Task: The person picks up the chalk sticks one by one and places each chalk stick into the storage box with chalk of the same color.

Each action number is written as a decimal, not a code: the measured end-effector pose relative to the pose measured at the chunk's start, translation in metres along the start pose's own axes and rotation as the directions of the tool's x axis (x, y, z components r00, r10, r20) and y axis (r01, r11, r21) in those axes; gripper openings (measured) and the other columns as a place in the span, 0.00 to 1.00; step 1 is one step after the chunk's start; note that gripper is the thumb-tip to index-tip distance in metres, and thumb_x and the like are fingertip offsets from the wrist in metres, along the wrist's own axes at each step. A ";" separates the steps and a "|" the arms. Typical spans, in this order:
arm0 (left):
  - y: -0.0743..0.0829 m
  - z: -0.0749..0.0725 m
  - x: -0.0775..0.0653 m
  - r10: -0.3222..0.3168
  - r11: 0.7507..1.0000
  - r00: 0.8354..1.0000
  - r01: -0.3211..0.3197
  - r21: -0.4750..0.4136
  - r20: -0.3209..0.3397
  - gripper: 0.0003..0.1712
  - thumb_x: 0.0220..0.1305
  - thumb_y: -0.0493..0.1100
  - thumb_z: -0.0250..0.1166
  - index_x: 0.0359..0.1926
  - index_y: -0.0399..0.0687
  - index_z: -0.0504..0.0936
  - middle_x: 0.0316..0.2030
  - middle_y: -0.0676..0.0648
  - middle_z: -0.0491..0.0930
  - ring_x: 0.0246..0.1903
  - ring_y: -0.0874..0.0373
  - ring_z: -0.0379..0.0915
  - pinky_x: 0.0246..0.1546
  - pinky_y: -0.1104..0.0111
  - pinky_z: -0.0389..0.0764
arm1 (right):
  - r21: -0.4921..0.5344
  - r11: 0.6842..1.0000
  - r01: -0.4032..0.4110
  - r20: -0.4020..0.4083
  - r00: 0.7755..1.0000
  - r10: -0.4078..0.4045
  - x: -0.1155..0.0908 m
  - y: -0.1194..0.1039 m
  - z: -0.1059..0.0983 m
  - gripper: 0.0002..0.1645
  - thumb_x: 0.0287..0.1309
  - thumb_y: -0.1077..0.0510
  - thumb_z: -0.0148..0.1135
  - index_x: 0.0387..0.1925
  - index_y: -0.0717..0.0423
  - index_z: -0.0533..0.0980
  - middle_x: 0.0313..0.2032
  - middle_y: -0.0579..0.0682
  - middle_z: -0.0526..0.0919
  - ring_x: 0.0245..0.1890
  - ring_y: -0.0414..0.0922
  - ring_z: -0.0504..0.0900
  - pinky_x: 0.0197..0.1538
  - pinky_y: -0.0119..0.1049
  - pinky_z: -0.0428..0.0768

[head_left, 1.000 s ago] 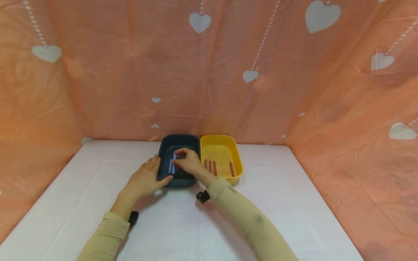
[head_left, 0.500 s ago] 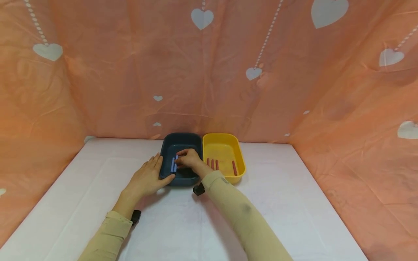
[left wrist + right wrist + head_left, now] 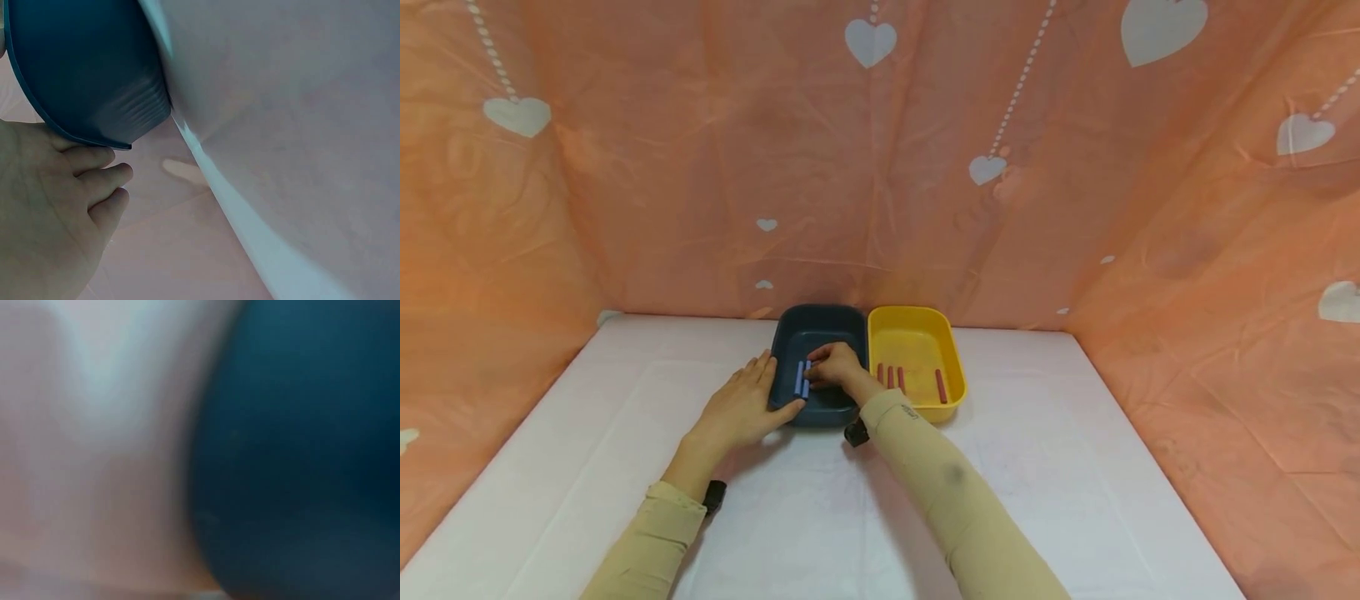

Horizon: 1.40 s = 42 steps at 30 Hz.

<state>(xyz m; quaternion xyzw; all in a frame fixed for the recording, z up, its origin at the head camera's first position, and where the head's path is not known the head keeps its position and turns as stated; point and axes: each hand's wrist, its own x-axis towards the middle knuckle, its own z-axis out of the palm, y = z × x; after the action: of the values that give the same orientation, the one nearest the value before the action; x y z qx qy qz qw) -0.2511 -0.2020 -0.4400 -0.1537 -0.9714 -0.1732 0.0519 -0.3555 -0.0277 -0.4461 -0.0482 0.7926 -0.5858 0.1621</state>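
Observation:
A dark blue bin (image 3: pixel 816 315) stands at the back of the table. My left hand (image 3: pixel 736 407) rests against its left side, thumb at the front corner; in the left wrist view, straight fingers (image 3: pixel 100 181) touch the rim. Inside the bin, my right hand (image 3: pixel 838 367) pinches a slim blue stick, chalk-like in shape (image 3: pixel 806 390). Just left of it lies a second blue stick (image 3: pixel 798 379), roughly parallel. The fingers partly cover the held stick. In the right wrist view, only a blurred dark blue bin wall (image 3: pixel 300 456) shows.
A yellow bin (image 3: pixel 910 333) stands directly right of the dark one. Several red sticks (image 3: pixel 941 387) lie in it, most at its left and one at its right. White cloth (image 3: pixel 1037 467) covers the table; an orange curtain with hearts (image 3: pixel 925 233) hangs behind.
The right hand has lowered slightly with the blue stick, which now sits level beside the other one. My left hand keeps its place on the bin. The head view has shifted a little.

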 end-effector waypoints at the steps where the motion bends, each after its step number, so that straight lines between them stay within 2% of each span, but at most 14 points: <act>1: 0.000 0.000 0.000 -0.002 1.000 1.000 0.002 0.002 0.003 0.58 0.71 0.70 0.57 0.75 0.20 0.57 0.77 0.24 0.54 0.76 0.28 0.52 0.74 0.40 0.58 | -0.007 1.000 0.008 -0.002 1.000 -0.008 0.000 0.000 0.000 0.18 0.57 0.76 0.71 0.51 0.72 0.82 0.35 0.55 0.84 0.28 0.48 0.88 0.37 0.38 0.89; 5: 0.001 0.001 0.002 -0.004 1.000 1.000 0.004 -0.003 0.007 0.58 0.71 0.70 0.58 0.75 0.20 0.56 0.77 0.24 0.53 0.76 0.29 0.52 0.75 0.40 0.57 | -0.029 0.999 0.027 -0.006 1.000 -0.027 0.000 0.002 -0.001 0.17 0.56 0.76 0.71 0.49 0.72 0.82 0.35 0.58 0.85 0.31 0.52 0.90 0.36 0.39 0.89; 11: 0.002 0.001 0.001 -0.002 1.000 1.000 0.002 0.001 0.010 0.57 0.71 0.68 0.59 0.75 0.20 0.56 0.77 0.24 0.54 0.76 0.29 0.52 0.74 0.40 0.58 | -0.057 0.998 0.021 -0.010 1.000 -0.022 -0.002 0.003 -0.001 0.17 0.57 0.73 0.72 0.49 0.71 0.82 0.37 0.58 0.85 0.33 0.53 0.91 0.37 0.38 0.89; 17: 0.003 0.001 0.000 0.002 1.000 1.000 -0.002 -0.003 0.011 0.57 0.72 0.68 0.59 0.75 0.20 0.57 0.76 0.24 0.54 0.76 0.28 0.52 0.74 0.39 0.58 | -0.033 0.999 0.040 -0.002 0.999 -0.040 -0.003 0.004 -0.001 0.18 0.57 0.72 0.72 0.51 0.72 0.82 0.38 0.59 0.85 0.38 0.59 0.91 0.39 0.41 0.90; 21: -0.001 0.001 -0.001 -0.010 1.000 1.000 0.010 0.002 0.019 0.57 0.72 0.68 0.59 0.76 0.21 0.56 0.77 0.25 0.53 0.76 0.28 0.50 0.75 0.39 0.56 | -0.036 0.997 0.065 0.010 0.998 -0.065 -0.005 0.003 0.000 0.19 0.61 0.68 0.72 0.53 0.70 0.81 0.39 0.57 0.85 0.37 0.55 0.90 0.40 0.40 0.90; 26: -0.006 0.000 -0.001 -0.003 1.000 1.000 0.003 0.014 0.014 0.58 0.71 0.70 0.59 0.76 0.23 0.57 0.77 0.26 0.54 0.76 0.28 0.50 0.74 0.38 0.56 | -0.016 0.995 0.099 0.019 0.995 -0.098 -0.012 -0.001 -0.001 0.21 0.68 0.62 0.68 0.58 0.68 0.80 0.45 0.58 0.86 0.41 0.54 0.89 0.43 0.42 0.89; 32: -0.008 -0.013 0.002 -0.003 0.999 1.000 0.003 0.043 -0.001 0.60 0.70 0.73 0.58 0.78 0.25 0.54 0.78 0.27 0.53 0.76 0.29 0.49 0.75 0.37 0.54 | -0.027 0.982 0.189 0.015 0.982 -0.188 -0.028 -0.007 -0.007 0.23 0.71 0.57 0.65 0.62 0.64 0.79 0.53 0.57 0.86 0.48 0.57 0.88 0.48 0.45 0.88; 35: -0.007 -0.021 0.001 -0.013 0.998 1.000 0.013 0.060 -0.001 0.60 0.70 0.72 0.59 0.78 0.26 0.53 0.78 0.27 0.51 0.77 0.28 0.48 0.75 0.36 0.53 | -0.155 0.948 0.280 0.001 0.959 -0.283 -0.040 -0.009 -0.016 0.24 0.71 0.53 0.65 0.64 0.59 0.79 0.58 0.56 0.83 0.51 0.55 0.87 0.50 0.43 0.88; 38: -0.009 -0.027 -0.002 -0.028 0.997 1.000 0.027 0.078 0.004 0.60 0.70 0.71 0.59 0.79 0.28 0.52 0.79 0.28 0.49 0.77 0.28 0.46 0.75 0.36 0.51 | -0.321 0.877 0.359 -0.009 0.924 -0.382 -0.054 -0.011 -0.029 0.26 0.72 0.50 0.64 0.67 0.53 0.78 0.64 0.55 0.80 0.53 0.53 0.85 0.52 0.44 0.87; 39: -0.009 -0.030 -0.003 -0.029 0.996 1.000 0.029 0.083 0.000 0.60 0.70 0.71 0.59 0.79 0.28 0.53 0.79 0.28 0.49 0.77 0.27 0.46 0.75 0.36 0.51 | -0.369 0.851 0.375 -0.010 0.913 -0.407 -0.059 -0.012 -0.033 0.28 0.72 0.49 0.63 0.69 0.51 0.76 0.66 0.54 0.78 0.55 0.52 0.84 0.54 0.44 0.85; 42: -0.011 -0.035 -0.007 -0.043 0.995 0.999 0.044 0.092 -0.011 0.60 0.69 0.74 0.58 0.80 0.30 0.53 0.80 0.29 0.47 0.77 0.27 0.45 0.75 0.36 0.49 | -0.458 0.799 0.389 -0.017 0.895 -0.446 -0.073 -0.014 -0.049 0.31 0.74 0.46 0.61 0.73 0.48 0.72 0.72 0.54 0.73 0.65 0.53 0.78 0.66 0.49 0.78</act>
<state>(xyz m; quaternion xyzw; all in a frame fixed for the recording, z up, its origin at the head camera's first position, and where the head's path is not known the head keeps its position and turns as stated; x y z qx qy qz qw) -0.2459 -0.2264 -0.4119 -0.1294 -0.9812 -0.1299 0.0597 -0.3032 0.0320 -0.4052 -0.2209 0.8828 -0.4131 -0.0359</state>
